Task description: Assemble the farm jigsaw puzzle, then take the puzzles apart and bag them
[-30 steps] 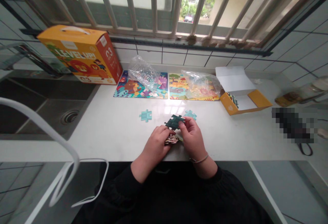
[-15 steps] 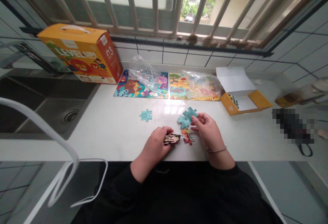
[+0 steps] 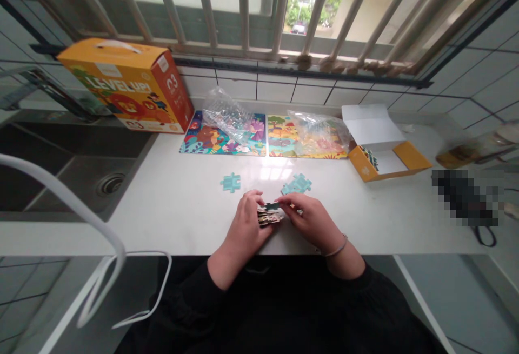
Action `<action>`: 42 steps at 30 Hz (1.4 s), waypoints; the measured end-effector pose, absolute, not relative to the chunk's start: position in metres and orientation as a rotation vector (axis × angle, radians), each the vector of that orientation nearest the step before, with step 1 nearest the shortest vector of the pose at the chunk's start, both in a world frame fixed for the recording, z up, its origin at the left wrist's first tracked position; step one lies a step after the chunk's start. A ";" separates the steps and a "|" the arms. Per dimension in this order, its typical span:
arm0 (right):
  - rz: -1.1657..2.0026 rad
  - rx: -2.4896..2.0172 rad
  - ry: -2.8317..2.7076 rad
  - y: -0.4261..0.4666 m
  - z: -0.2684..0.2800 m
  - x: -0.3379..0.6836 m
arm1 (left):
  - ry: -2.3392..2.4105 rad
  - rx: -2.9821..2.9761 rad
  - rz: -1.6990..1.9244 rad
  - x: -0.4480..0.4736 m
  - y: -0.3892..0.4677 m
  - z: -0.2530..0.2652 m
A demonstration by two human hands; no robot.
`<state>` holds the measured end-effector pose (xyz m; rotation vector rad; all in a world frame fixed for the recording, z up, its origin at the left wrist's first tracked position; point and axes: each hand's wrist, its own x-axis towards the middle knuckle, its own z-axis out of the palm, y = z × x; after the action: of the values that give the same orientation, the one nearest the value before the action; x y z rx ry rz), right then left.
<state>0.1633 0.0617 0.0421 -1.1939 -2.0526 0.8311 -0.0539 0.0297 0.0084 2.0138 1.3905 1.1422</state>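
A stack of puzzle pieces (image 3: 269, 218) lies in my left hand (image 3: 245, 223), its fingers curled round the side. My right hand (image 3: 305, 218) pinches a dark puzzle piece (image 3: 272, 206) by its edge, just above that stack. Beyond my right hand, teal puzzle pieces (image 3: 297, 183) lie overlapping on the counter. One more teal puzzle piece (image 3: 231, 182) rests by itself to the left. The spot under my right hand, where colourful pieces lay, is hidden.
Two picture boards (image 3: 223, 146) lie at the back, with crumpled clear plastic bags (image 3: 227, 113) on them. An orange carton (image 3: 130, 89) stands by the sink (image 3: 81, 170). At right sit an opened yellow box (image 3: 389, 165) and a blurred dark object. A white cable (image 3: 81, 208) loops at left.
My right hand has left the teal pieces on the counter and moved left and nearer to me. It now grips a dark piece at the stack in my left hand.
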 end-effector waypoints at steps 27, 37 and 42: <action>0.959 -1.129 -2.083 0.068 0.044 0.157 | 1.410 2.003 1.047 -0.057 0.030 0.006; 0.205 -1.800 -2.035 0.104 0.024 0.192 | 1.442 2.025 0.923 -0.056 0.032 0.024; 0.599 -1.675 -1.766 0.110 0.026 0.195 | 1.417 2.025 0.949 -0.055 0.032 0.026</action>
<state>0.1946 0.1095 0.0261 -1.6751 -1.7658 0.5989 -0.0551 0.0316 0.0257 2.0249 1.4167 0.9491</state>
